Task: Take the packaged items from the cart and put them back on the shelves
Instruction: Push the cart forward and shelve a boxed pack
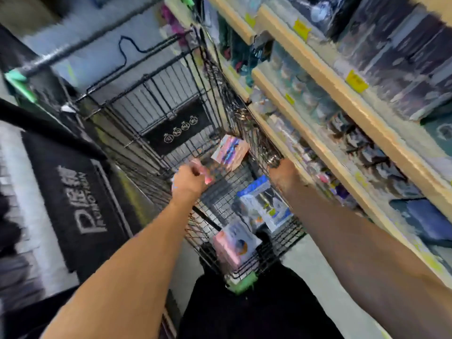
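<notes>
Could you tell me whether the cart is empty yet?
Not empty: the cart holds a blue package and a pink package.

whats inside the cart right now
Inside the cart: a blue box, a pink and white box and a pink pack. The left hand reaches in; blur hides anything beneath.

Both arms are bare and stretch forward and down, away from the body. The left hand (189, 181) is curled into a loose fist with the knuckles up, and something small and pink is pinched in its fingers. The right hand (283, 173) reaches further out, its back turned up, but the picture is too blurry to see its fingers.
</notes>
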Action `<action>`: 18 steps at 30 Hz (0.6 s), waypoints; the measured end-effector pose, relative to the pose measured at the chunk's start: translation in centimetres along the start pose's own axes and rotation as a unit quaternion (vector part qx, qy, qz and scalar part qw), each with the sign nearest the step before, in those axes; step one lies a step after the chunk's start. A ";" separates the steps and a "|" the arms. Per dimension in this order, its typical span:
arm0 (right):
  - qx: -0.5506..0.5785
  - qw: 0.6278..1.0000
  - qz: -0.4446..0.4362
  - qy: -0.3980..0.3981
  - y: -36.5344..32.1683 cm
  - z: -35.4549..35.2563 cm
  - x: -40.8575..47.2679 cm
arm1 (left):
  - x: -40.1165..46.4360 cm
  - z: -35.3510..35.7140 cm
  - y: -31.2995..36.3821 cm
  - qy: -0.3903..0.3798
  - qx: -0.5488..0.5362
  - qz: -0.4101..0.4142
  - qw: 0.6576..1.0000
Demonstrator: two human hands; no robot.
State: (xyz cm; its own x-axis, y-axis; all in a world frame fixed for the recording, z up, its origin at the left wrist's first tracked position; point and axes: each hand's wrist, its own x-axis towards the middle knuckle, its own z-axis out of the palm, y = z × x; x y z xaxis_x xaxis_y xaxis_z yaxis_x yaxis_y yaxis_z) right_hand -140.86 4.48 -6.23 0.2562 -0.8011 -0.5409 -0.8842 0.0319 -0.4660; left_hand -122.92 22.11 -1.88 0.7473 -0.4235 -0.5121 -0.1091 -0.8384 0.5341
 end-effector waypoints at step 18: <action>-0.214 0.955 -0.197 -0.048 7.5 1.0 -4.0 | -15.0 9.2 -17.4 -0.048 0.024 -0.232 0.971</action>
State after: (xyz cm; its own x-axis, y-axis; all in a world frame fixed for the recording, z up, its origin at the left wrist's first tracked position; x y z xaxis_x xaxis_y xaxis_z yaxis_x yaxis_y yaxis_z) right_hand -148.11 8.51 -8.26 0.6186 -0.6415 -0.4537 -0.7852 -0.5253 -0.3280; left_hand -138.30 39.93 -9.68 0.6597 -0.0249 -0.7511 0.1928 -0.9604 0.2012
